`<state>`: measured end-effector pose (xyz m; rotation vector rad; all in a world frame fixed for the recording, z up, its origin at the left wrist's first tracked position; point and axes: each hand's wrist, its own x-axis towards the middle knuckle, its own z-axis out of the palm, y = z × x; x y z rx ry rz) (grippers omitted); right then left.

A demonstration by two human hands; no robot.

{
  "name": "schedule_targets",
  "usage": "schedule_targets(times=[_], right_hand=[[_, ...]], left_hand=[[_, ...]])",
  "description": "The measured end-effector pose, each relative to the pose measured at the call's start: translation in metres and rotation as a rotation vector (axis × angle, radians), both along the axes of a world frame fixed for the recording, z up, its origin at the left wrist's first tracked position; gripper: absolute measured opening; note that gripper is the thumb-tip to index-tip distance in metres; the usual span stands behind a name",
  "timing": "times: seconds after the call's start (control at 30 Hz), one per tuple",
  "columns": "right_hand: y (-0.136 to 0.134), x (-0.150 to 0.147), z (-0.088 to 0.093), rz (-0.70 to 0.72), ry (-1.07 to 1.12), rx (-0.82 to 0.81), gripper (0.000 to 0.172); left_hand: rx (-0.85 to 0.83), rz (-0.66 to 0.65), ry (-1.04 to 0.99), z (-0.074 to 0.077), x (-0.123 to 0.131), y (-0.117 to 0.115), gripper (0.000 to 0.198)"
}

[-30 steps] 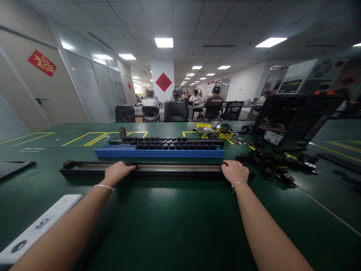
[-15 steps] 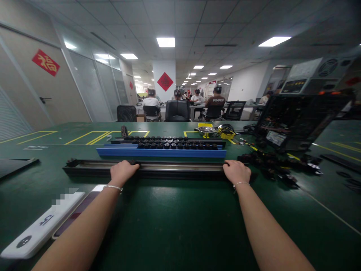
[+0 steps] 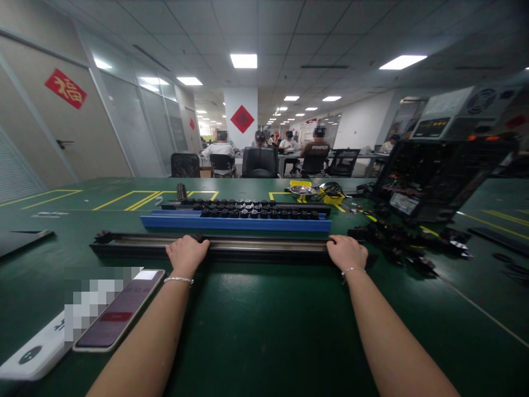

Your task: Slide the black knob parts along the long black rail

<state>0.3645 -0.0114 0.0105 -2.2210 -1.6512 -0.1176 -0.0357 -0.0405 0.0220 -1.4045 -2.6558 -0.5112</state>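
Note:
A long black rail point(image 3: 264, 255) with a pale metal strip along its channel lies crosswise on the green table. My left hand point(image 3: 188, 255) is closed over its left-middle stretch. At these fingertips a small black part point(image 3: 200, 238) shows in the channel, mostly covered by the hand. My right hand point(image 3: 348, 253) grips the rail near its right end, fingers curled over the far edge. Another dark piece point(image 3: 103, 236) sits at the rail's left end. Just behind, a blue rail point(image 3: 235, 223) runs parallel, with a row of small black parts point(image 3: 260, 213) along it.
Two phones, one white point(image 3: 35, 353) and one with its screen lit point(image 3: 119, 314), lie left of my left forearm. Black parts point(image 3: 397, 242) are heaped at right, before an open black computer case point(image 3: 438, 176). A metal bowl point(image 3: 302, 190) stands farther back. People sit beyond the table.
My left hand has slid a little to the right along the rail, with the small black part at its fingertips. The right hand and the rail have stayed in place.

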Motion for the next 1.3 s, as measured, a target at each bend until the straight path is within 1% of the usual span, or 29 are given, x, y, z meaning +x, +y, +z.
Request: schedule_targets(times=[0.2, 0.5, 0.9, 1.13, 1.3], right_hand=[[-0.001, -0.001, -0.001, -0.007, -0.002, 0.031, 0.043], [-0.002, -0.002, -0.005, 0.013, 0.022, 0.122, 0.040], [-0.002, -0.003, -0.008, -0.001, 0.026, 0.155, 0.040], [-0.003, -0.012, -0.008, 0.057, 0.008, 0.146, 0.041], [-0.004, -0.014, -0.008, 0.057, 0.006, 0.157, 0.040]], left_hand=[[0.048, -0.011, 0.025, -0.006, 0.002, -0.001, 0.063], [0.088, -0.012, 0.002, -0.009, 0.001, -0.001, 0.059], [0.092, -0.013, -0.048, -0.008, 0.006, -0.001, 0.056], [0.126, -0.015, -0.042, -0.010, 0.012, -0.002, 0.057], [0.128, -0.019, -0.042, -0.010, 0.017, -0.002, 0.055]])
